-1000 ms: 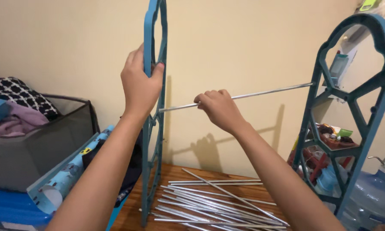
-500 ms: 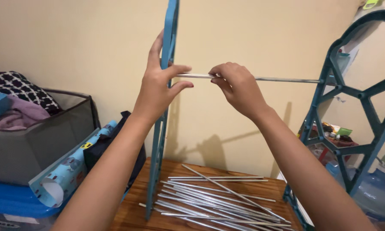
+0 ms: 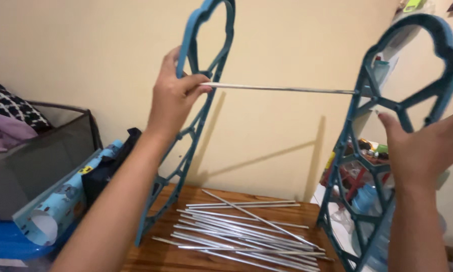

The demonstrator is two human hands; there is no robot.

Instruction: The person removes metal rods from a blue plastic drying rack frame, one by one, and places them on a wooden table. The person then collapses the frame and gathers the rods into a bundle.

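Blue frame (image 3: 198, 85) in left grip (image 3: 172, 98)

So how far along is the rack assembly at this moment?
Early. One metal rod already spans the left blue side frame and the right blue side frame. The left hand grips the left frame at the rod's end; the right hand is open beside the right frame. A pile of rods lies unused on the wooden table.

Warm, fairly dim indoor light falls from the front, casting soft shadows of the rod (image 3: 282, 89) and frames on the wall (image 3: 287, 45). The right hand (image 3: 423, 151) is motion-blurred. The rods (image 3: 241, 234) on the counter (image 3: 186, 257) show faint glare.
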